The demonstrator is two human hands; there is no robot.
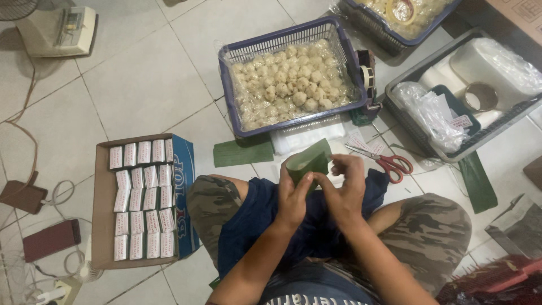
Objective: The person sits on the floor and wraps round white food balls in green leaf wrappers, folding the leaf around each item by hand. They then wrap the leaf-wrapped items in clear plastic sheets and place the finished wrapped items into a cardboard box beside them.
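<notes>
Folding green leaf strip (307, 164), both hands' grip clenched on it | blue basket (339, 34): dumplings (291, 85) | box (104, 226): white pkts (141, 203)

Cardboard box (104, 203): near left on the floor, brown, open, with a blue printed side.
Small packs (142, 199): white with red bands, in rows inside that box.
Label (461, 121): far right, white, red-edged, in the grey basket (412, 76).

The scene is viewed from one head-worn camera, aimed steeply down at the tiled floor (141, 85), with the lap seen close.
</notes>
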